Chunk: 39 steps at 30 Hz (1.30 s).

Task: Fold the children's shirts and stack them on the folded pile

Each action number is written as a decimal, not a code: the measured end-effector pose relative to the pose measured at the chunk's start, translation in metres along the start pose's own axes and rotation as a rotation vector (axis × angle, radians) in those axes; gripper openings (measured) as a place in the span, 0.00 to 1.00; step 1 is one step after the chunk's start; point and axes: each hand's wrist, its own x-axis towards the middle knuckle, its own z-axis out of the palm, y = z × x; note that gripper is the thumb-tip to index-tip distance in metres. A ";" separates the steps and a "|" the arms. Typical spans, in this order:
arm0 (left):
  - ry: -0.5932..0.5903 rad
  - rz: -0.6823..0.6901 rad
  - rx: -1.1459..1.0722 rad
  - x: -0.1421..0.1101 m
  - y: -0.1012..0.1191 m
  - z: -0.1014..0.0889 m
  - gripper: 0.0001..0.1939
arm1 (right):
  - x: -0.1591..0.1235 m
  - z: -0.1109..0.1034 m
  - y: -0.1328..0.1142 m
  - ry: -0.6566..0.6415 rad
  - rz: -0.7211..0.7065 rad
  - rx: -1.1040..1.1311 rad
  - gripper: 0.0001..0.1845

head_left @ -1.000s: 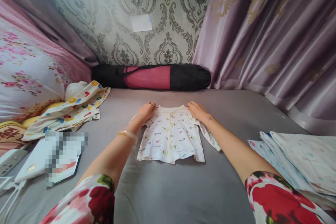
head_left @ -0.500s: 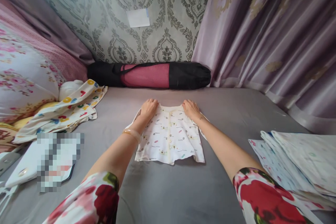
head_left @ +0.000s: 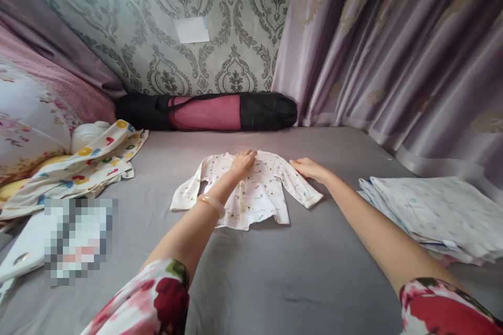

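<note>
A small white long-sleeved baby shirt point(head_left: 257, 201) with a tiny print and a buttoned front lies face up on the grey sheet. Both its sleeves are spread outward. My left hand point(head_left: 242, 163) rests on the upper chest by the neckline, palm down with its fingers stretched over the cloth. A pale bangle circles that wrist. At the upper edge of the right-hand sleeve, my right hand point(head_left: 308, 167) has its fingertips closed on the fabric. Part of the shirt's left side is hidden under my left forearm.
Folded light cloths point(head_left: 428, 209) are stacked at the right. A letter-patterned garment point(head_left: 86, 167) and a floral pillow point(head_left: 27, 120) lie left, above a white device point(head_left: 27, 246) and a blurred-out item. A black-and-pink rolled bag point(head_left: 206, 112) lies along the wall.
My left hand has moved from the left shoulder to the neckline. My right hand has shifted outward to the sleeve. The sleeves now lie spread out, and the view has turned slightly right.
</note>
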 end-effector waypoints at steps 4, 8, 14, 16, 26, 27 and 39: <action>0.023 0.119 -0.136 0.011 0.031 0.024 0.18 | -0.034 -0.006 0.015 -0.099 0.037 0.106 0.09; 0.096 0.160 -0.176 0.013 0.046 0.041 0.18 | -0.045 -0.014 0.020 -0.219 0.050 0.155 0.11; 0.050 0.086 -0.144 0.010 0.051 0.044 0.22 | -0.025 -0.046 0.023 -0.127 0.051 0.018 0.15; 0.027 0.077 -0.132 0.009 0.052 0.043 0.24 | -0.015 -0.060 0.028 -0.009 0.040 -0.081 0.12; -0.049 0.060 -0.044 0.007 0.059 0.039 0.33 | -0.005 -0.046 0.058 0.284 0.115 -0.494 0.15; -0.049 0.060 -0.046 0.007 0.059 0.039 0.34 | -0.008 -0.042 0.055 0.297 0.134 -0.522 0.17; -0.125 0.029 -0.019 0.011 0.057 0.041 0.33 | -0.013 0.064 -0.046 0.190 -0.334 -0.430 0.30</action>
